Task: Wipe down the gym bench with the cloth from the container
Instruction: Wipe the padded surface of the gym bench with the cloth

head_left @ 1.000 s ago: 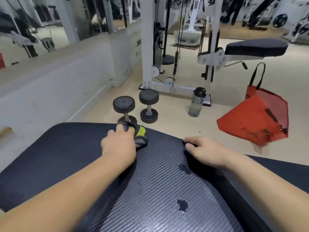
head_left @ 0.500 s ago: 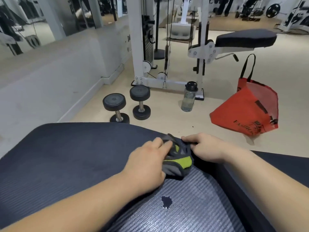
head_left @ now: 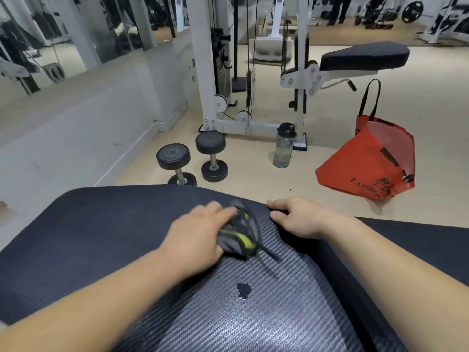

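Observation:
The gym bench [head_left: 101, 224] fills the lower view, its pad black with a woven carbon pattern and a small torn spot [head_left: 244, 290]. My left hand [head_left: 195, 232] presses a bunched grey cloth with a yellow-green stripe [head_left: 238, 237] onto the pad near its far edge. My right hand [head_left: 299, 219] rests just right of the cloth and grips the pad's edge, thumb tucked under. The red tote bag [head_left: 368, 161] with black handles slumps open on the floor beyond the bench at the right.
Two black dumbbells [head_left: 193, 161] stand on end on the floor past the bench. A clear water bottle [head_left: 283, 146] sits by the white cable machine [head_left: 200, 72]. Another padded bench [head_left: 363, 57] is behind. A low white wall runs along the left.
My left hand has slid the cloth from the left part of the far edge rightward across the pad, ending beside my right hand, which stayed on the bench edge.

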Demonstrator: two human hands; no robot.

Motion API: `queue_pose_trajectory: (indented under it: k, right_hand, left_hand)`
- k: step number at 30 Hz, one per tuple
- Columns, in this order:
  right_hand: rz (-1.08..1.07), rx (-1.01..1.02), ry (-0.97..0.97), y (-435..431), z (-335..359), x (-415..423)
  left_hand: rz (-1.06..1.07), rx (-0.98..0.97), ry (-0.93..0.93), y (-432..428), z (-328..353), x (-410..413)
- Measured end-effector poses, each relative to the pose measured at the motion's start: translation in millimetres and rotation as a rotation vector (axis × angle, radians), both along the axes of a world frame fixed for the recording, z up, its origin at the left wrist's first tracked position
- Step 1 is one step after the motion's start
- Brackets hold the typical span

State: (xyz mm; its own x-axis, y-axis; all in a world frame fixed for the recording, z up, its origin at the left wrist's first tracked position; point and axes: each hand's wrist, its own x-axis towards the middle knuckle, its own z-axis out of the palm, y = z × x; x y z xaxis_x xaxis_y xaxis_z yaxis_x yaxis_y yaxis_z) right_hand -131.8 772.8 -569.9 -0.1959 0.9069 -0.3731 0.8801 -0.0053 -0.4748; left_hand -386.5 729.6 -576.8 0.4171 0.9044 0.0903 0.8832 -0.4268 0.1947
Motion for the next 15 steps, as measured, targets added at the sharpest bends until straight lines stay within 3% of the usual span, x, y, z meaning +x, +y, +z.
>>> queue_pose_trajectory:
  k: [2,3,7,9,13,15]
  right_hand:
    - [-0.002,0.008,-0.009,-1.2,-0.2,-3.2]
    - [-0.007,0.016,-0.014,-1.3,-0.7,-4.8]
    - [-0.020,0.052,-0.035,0.9,-3.1,-8.2]
    - [-0.023,0.053,-0.050,-0.4,-2.3,-9.2]
    - [-0.019,0.075,-0.121,-7.3,-2.8,-16.5]
    - [-0.020,0.108,-0.160,-9.1,-4.9,-21.3]
  left_hand:
    - [0.220,0.017,0.061,-0.4,5.3,6.8]
    - [0.227,0.020,0.080,-12.5,6.9,14.5]
    - [-0.188,-0.075,-0.006,-79.5,14.5,20.5]
    - [-0.260,-0.070,0.049,-68.8,12.8,3.7]
    - [0.209,-0.008,0.110,-44.2,14.3,1.8]
    - [0.198,-0.028,0.164,-63.3,16.2,17.0]
